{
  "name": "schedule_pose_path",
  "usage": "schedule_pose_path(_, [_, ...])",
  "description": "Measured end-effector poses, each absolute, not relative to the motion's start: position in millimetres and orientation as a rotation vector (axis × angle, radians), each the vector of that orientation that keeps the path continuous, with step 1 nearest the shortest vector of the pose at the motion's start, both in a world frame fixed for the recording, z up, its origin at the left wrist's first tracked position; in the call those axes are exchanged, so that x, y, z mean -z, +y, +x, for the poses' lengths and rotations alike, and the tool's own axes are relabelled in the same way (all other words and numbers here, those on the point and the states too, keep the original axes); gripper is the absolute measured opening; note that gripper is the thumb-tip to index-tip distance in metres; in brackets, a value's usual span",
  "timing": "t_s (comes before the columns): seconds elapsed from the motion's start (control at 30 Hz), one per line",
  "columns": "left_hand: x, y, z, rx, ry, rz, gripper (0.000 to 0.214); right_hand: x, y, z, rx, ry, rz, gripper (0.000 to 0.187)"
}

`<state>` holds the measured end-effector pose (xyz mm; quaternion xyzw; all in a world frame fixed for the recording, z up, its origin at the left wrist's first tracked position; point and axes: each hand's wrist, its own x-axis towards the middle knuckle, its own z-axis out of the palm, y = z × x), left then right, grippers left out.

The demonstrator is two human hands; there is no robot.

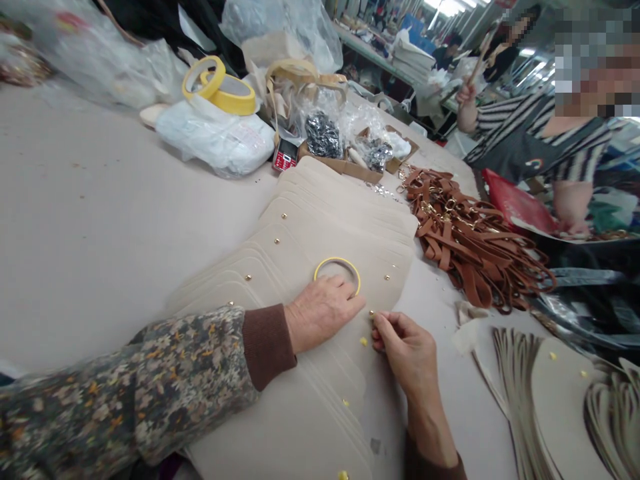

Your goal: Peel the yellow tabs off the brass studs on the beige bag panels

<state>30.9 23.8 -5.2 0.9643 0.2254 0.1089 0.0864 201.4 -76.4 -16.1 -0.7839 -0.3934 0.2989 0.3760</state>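
My left hand [325, 308] is curled over a thin roll of yellow tape [334, 260], which lies on a fanned stack of beige flat panels [320, 233]. At the panels' right edge my right hand [407, 347] is closed, thumb against forefinger, right beside a small gold stud [371, 313]. What lies between those fingertips is too small to make out. More gold studs [284, 216] line both sides of the layered panels. Nearer me, small yellow tape pieces [363, 341] sit along the right edges.
Brown straps with gold clips [460, 233] are heaped at the right. Stacked beige pieces [555, 400] stand front right. Yellow tape rolls [230, 93] rest on a white plastic bag [215, 137] at the back, beside a cardboard tray [345, 167]. A co-worker in striped sleeves [530, 133] stands across the table.
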Motion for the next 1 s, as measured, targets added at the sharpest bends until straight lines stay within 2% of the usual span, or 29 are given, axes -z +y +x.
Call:
schedule_pose_path(0.33, [6.2,24.8,32.3,-0.366,0.646,2.855,0.013,13.5,-65.6,197.2,-0.389,-1.425,-2.121,0.029])
schedule_pose_path(0.43, [5.6,26.1,32.2,-0.381,0.642,2.857,0.014,15.8,-63.6,197.6,-0.411,-1.37,-2.163,0.028])
schedule_pose_path(0.57, [3.7,27.1,29.4,-0.377,0.638,2.853,0.014,20.8,-70.7,202.2,-0.572,-1.085,-2.14,0.039])
schedule_pose_path(0.67, [3.1,26.7,27.0,-0.362,0.576,2.858,0.013,22.5,-80.1,203.2,-0.625,-1.098,-2.052,0.034])
schedule_pose_path(0.87, [3.7,25.8,26.8,-0.342,0.506,2.886,0.01,25.7,-75.7,194.7,-0.145,-1.542,-2.064,0.029])
schedule_pose_path(1.0, [2.2,27.7,24.8,-0.397,0.493,2.852,0.008,23.9,-65.3,194.4,-0.167,-1.529,-2.116,0.028])
